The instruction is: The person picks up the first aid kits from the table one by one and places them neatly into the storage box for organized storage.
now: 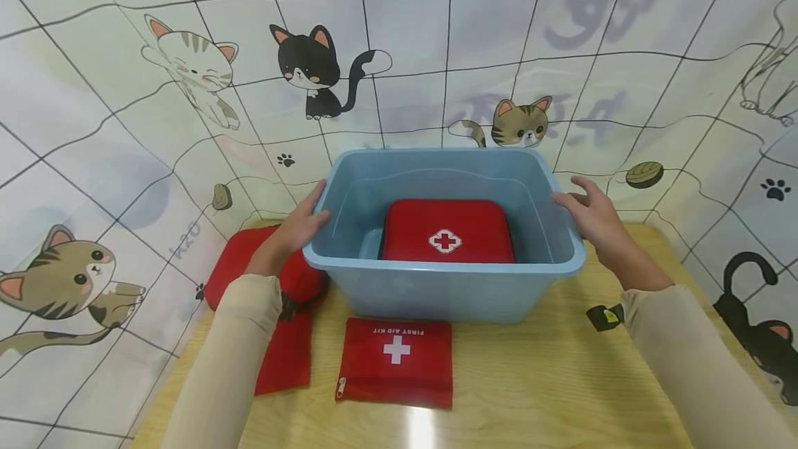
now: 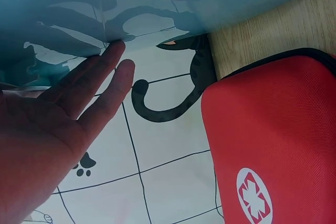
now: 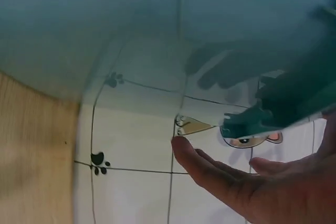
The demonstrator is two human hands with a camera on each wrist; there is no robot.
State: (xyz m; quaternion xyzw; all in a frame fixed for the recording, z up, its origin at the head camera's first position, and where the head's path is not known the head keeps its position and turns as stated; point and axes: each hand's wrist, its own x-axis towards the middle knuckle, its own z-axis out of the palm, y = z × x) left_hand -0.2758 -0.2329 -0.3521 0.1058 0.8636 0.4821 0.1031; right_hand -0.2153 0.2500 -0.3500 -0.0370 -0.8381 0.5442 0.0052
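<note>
A light blue plastic bin [image 1: 424,293] stands on the wooden table, with a red first aid case [image 1: 446,227] bearing a white-edged cross inside it. At the bin's left end is my left hand [image 1: 289,227], its thumb at the rim. The left wrist view shows its fingers [image 2: 102,93] extended, fingertips right at the bin's outer wall. My right hand [image 1: 595,220] is by the right end, thumb at the rim. In the right wrist view its fingers [image 3: 205,171] reach out straight beside the bin wall.
Left of the bin lies another red case [image 1: 233,262], partly behind my left arm, with a red pouch [image 1: 289,352] near it. A flat red first aid pouch [image 1: 395,366] lies in front. A small black strap [image 1: 603,317] is beside my right sleeve. Cat-patterned sheeting [image 1: 411,54] rises behind.
</note>
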